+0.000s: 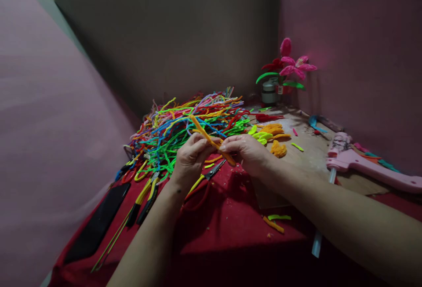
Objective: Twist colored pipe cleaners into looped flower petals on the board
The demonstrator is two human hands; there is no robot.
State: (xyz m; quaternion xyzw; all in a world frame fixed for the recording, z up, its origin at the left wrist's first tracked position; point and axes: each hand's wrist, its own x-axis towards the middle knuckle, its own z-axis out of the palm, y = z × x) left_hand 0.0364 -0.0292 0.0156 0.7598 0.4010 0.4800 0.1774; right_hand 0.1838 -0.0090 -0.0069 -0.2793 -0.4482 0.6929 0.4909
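An orange pipe cleaner [201,129], looking doubled or folded, is pinched between both hands above the red cloth. My left hand [191,153] closes its fingertips around the middle of it, while one end sticks up to the upper left. From the other side my right hand [245,148] grips the lower part, and a looped end hangs below its fingers. Just beneath the hands lie scissors [215,170] with red and yellow handles. Behind them spreads a big heap of many-coloured pipe cleaners [198,120].
Left are pliers [145,199] and a black phone [99,223]. Right, a board [310,146] bears orange petal pieces [272,128] and a pink glue gun [365,164] with a glue stick. Behind stand pink pipe-cleaner flowers [298,66]. Walls close in around the table.
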